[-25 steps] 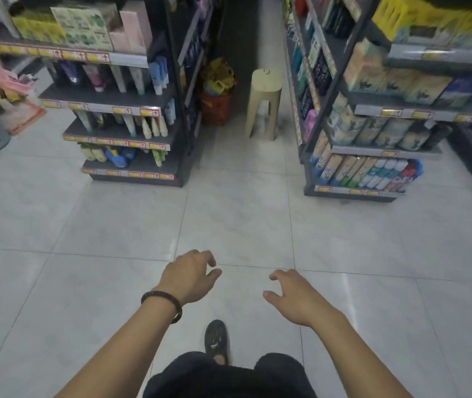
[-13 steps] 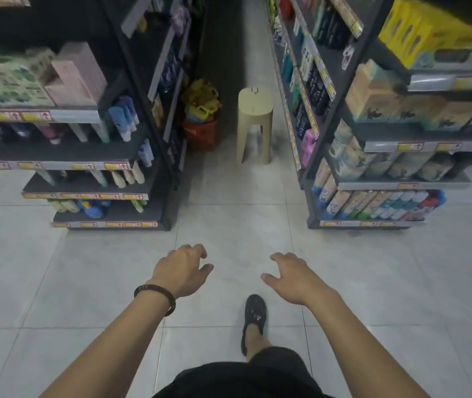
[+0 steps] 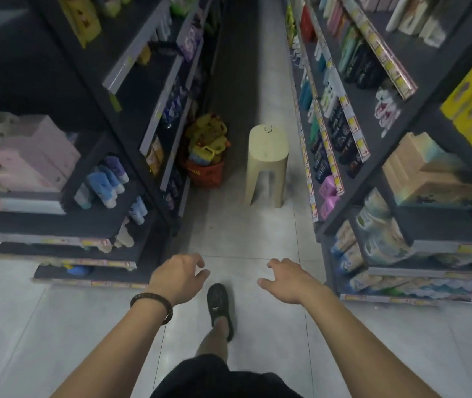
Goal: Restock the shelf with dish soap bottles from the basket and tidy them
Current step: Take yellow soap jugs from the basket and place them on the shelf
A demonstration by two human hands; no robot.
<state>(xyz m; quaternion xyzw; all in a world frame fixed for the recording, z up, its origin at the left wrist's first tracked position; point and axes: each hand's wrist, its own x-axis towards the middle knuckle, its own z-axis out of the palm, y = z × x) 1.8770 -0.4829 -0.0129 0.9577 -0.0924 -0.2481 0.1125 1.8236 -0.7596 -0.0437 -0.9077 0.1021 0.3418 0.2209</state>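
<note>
A red basket (image 3: 206, 175) stands on the aisle floor against the left shelf unit (image 3: 154, 116), heaped with yellow dish soap bottles (image 3: 207, 137). My left hand (image 3: 179, 278) and my right hand (image 3: 286, 280) hover over the floor at the aisle's mouth, well short of the basket. Both hold nothing, fingers loosely curled and apart. A dark bracelet circles my left wrist. My foot in a black shoe (image 3: 219, 307) steps forward between the hands.
A beige plastic stool (image 3: 266, 165) stands in the aisle just right of the basket. The right shelf unit (image 3: 344, 145) is packed with bottles and boxes. The aisle between the two units is narrow; pale tiled floor lies around me.
I have walked forward: the shelves, basket and stool are nearer and larger. Both hands stay out in front, holding nothing, and my foot has stepped ahead.
</note>
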